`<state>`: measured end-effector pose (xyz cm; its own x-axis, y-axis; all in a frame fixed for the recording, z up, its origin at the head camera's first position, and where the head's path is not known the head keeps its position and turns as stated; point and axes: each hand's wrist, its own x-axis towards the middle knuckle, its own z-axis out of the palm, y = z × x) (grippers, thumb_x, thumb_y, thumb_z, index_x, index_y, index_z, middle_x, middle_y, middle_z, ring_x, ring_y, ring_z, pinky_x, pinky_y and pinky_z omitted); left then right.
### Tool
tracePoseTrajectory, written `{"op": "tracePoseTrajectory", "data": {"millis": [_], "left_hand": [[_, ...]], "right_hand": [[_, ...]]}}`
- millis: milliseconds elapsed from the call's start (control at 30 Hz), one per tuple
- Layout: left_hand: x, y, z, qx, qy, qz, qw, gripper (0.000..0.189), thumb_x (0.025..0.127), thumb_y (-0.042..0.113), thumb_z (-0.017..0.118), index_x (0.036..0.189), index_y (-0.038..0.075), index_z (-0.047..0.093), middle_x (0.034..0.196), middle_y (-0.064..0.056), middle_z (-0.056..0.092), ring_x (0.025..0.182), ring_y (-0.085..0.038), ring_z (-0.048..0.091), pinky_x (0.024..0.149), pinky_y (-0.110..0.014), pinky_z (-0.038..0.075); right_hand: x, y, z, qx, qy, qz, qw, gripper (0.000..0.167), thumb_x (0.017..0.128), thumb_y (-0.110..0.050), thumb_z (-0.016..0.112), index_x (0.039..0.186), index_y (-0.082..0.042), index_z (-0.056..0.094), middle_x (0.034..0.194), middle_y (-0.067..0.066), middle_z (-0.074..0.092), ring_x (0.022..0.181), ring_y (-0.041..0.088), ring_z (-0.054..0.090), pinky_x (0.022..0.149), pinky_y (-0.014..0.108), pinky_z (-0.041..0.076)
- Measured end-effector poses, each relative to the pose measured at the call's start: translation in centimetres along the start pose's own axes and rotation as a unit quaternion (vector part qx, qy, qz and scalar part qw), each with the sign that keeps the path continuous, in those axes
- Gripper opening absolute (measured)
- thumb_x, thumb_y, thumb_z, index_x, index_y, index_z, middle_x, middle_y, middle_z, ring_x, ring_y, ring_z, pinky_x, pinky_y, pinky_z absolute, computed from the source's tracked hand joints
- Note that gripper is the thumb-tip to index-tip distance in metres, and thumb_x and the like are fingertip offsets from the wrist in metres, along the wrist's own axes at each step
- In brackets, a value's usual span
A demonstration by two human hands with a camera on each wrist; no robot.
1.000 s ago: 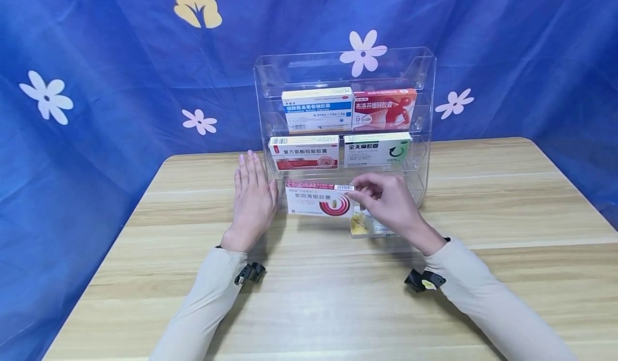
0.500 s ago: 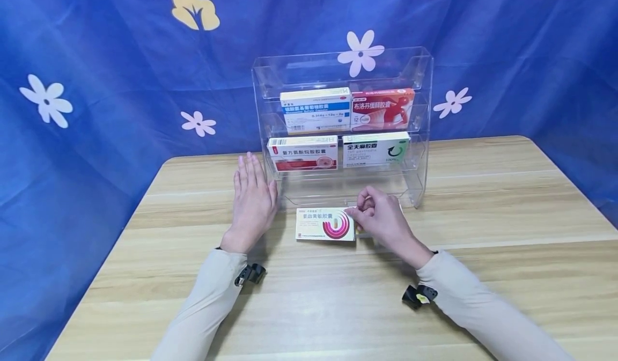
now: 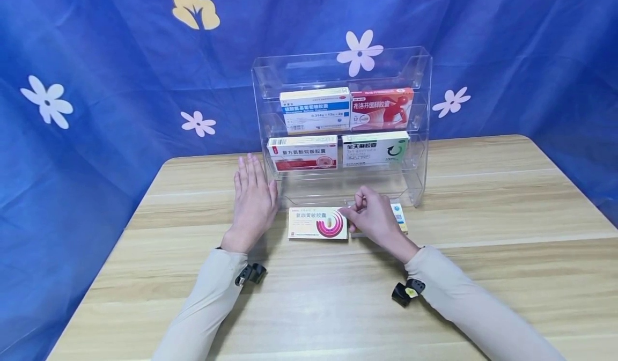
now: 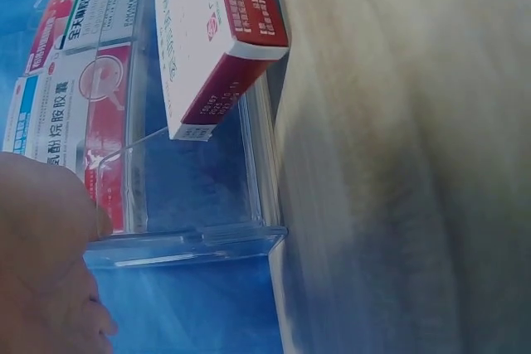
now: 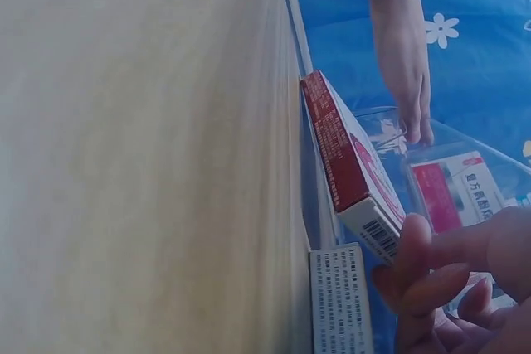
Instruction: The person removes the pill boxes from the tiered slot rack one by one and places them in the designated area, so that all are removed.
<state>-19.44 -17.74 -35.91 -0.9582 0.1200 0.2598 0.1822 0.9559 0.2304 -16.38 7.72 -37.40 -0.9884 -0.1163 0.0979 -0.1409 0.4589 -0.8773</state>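
Observation:
My right hand (image 3: 375,219) pinches the right end of a white medicine box (image 3: 305,226) with a pink-red swirl, in front of the clear rack (image 3: 314,186). In the right wrist view that medicine box (image 5: 344,151) shows its dark red side, tilted, with my fingertips at its barcode end. A second medicine box (image 3: 399,219) lies low beside it, partly hidden behind my right hand. My left hand (image 3: 253,197) is flat with straight fingers along the rack's left side; in the left wrist view its edge (image 4: 41,246) shows by the rack's corner.
The rack's upper tiers hold a blue-and-white box (image 3: 316,111), a red box (image 3: 381,110), a red-and-white box (image 3: 304,154) and a green-and-white box (image 3: 375,150). A wooden table (image 3: 309,307) lies beneath, and a blue flowered curtain (image 3: 120,71) hangs behind.
My right hand has brought the swirl box down and forward from the rack's bottom tier, then slightly left, uncovering more of the second box. My left hand has stayed in place.

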Motion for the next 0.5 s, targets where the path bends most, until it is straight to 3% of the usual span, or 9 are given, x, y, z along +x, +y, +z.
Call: {"op": "tracePoseTrajectory", "data": {"millis": [333, 500], "left_hand": [[0.18, 0.07, 0.05, -0.002, 0.001, 0.003, 1.0, 0.065, 0.105, 0.027, 0.027, 0.148, -0.012, -0.001, 0.156, -0.027, -0.009, 0.144, -0.041, -0.011, 0.117, -0.054, -0.001], [0.12, 0.02, 0.02, -0.009, -0.008, -0.007, 0.9999, 0.066, 0.105, 0.028, 0.027, 0.148, -0.012, -0.002, 0.156, -0.025, -0.011, 0.143, -0.037, -0.018, 0.117, -0.052, -0.003]], "right_hand": [[0.49, 0.37, -0.35, 0.015, 0.012, 0.002, 0.9998, 0.026, 0.085, -0.008, 0.073, 0.081, -0.006, 0.047, 0.069, 0.007, 0.069, 0.048, 0.018, 0.064, 0.034, 0.021, 0.037], [0.5, 0.24, -0.23, 0.019, 0.013, -0.012, 0.9997, 0.017, 0.085, -0.002, 0.071, 0.086, -0.003, 0.054, 0.075, 0.011, 0.069, 0.051, 0.02, 0.065, 0.04, 0.024, 0.048]]}}
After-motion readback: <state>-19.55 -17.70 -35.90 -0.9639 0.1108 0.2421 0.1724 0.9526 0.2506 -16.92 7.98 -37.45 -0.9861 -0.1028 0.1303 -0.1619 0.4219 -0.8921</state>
